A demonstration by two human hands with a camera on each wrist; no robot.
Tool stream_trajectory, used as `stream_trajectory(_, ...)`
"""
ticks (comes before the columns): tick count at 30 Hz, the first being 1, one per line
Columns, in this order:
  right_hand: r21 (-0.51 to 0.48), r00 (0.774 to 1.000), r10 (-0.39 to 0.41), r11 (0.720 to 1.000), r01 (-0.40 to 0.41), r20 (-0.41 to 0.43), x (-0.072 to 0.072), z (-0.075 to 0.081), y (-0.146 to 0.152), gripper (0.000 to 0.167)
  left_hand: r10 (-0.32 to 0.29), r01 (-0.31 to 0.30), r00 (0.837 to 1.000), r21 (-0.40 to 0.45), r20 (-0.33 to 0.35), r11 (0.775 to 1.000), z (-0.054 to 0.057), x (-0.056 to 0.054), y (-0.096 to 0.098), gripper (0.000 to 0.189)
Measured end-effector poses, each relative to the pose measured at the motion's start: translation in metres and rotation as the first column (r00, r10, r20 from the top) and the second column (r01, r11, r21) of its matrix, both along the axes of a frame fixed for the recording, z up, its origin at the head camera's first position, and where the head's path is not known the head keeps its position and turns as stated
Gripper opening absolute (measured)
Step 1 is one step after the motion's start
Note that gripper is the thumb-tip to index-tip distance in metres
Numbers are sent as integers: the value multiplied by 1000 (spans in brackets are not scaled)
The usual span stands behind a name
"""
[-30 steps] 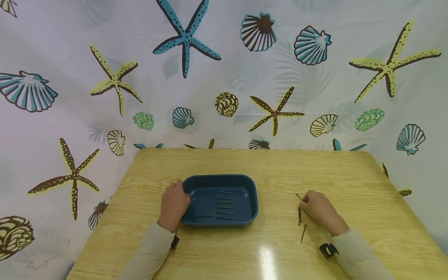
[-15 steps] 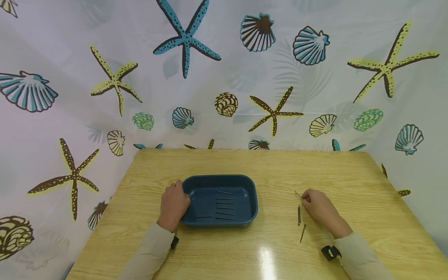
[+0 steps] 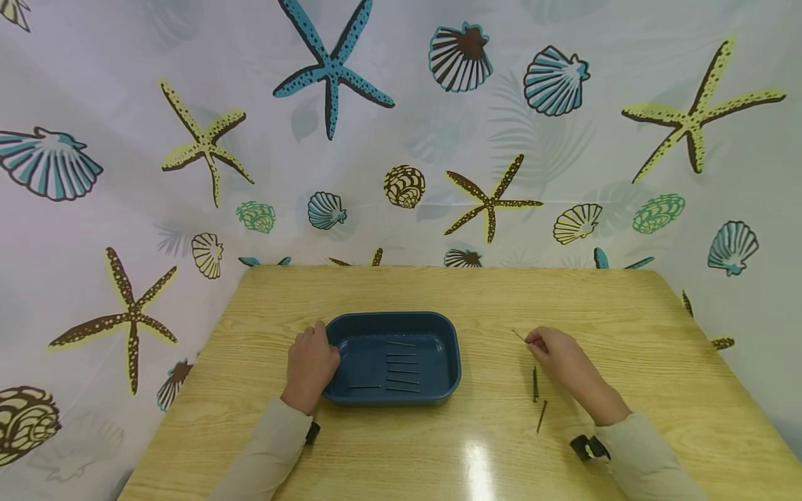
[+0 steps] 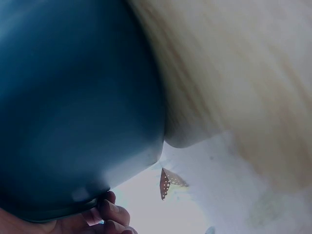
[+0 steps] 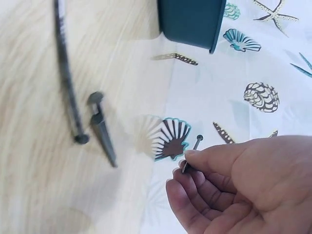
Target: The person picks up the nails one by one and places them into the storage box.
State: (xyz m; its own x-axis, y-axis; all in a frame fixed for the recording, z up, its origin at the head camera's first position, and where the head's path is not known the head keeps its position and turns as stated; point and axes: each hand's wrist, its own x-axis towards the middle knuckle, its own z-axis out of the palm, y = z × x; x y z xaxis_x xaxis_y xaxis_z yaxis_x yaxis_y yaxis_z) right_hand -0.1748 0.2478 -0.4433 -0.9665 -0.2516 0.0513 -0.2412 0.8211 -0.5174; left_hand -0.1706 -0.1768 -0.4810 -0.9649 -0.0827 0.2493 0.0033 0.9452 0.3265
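My left hand (image 3: 311, 367) grips the left rim of a dark blue tray (image 3: 391, 401); in the left wrist view its curled fingers (image 4: 114, 214) wrap the rim. Inside the tray lie several thin nails (image 3: 402, 371), mostly in a row at the right, with one apart at lower left. My right hand (image 3: 567, 365) pinches a nail (image 5: 198, 142) between thumb and fingertips, head end sticking out, above the table right of the tray. Below that hand lie loose nails: a close pair (image 5: 102, 129), overlapping in the right wrist view, and a single slanted one (image 3: 541, 417).
The wood-grain table (image 3: 426, 452) extends around the tray on all sides. A white cloth (image 3: 376, 229) printed with starfish and shells hangs behind the table and along its sides. A black wrist strap (image 3: 587, 447) shows at the right sleeve.
My right hand has lifted the pinched nail off the table and moved it slightly left and away, toward the tray. The left hand and tray have stayed put.
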Motion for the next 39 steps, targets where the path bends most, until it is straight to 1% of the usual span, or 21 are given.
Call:
stream_trajectory(5, -26, 998, 56, 998, -56, -5, -1, 11, -13, 12, 3, -3, 1000, -5, -2, 1000, 1, 1, 1, 28)
stream_trajectory(9, -28, 995, 94, 995, -96, -42, -1, 15, -22, 10, 5, -5, 1000, -16, -4, 1000, 2, 1, 2, 28)
stream_trajectory(18, -31, 985, 140, 989, -143, -99, 2, 24, -43, 9, 6, -7, 999, -22, -31, 1000, 3, 1, 4, 25)
stream_trajectory(24, -38, 975, 180, 982, -187, -128, 2, 27, -59, 9, 15, -15, 1000, -16, -24, 1000, 4, 2, 5, 22)
stream_trajectory(27, -45, 969, 196, 978, -205, -148, 3, 29, -68, 9, 18, -19, 1000, -13, -19, 1000, 3, 1, 4, 22)
stream_trajectory(31, -52, 966, 213, 973, -223, -148, 4, 30, -82, 8, 11, -12, 1000, -11, -20, 1000, 1, 1, 2, 21)
stream_trajectory(36, -48, 959, 238, 968, -247, -154, 6, 28, -98, 9, 4, -4, 1000, -9, -26, 1000, 0, 1, 0, 16)
stream_trajectory(39, -50, 953, 258, 962, -269, -161, 7, 27, -109, 7, -1, 0, 999, -14, -41, 1000, -1, 1, -1, 17)
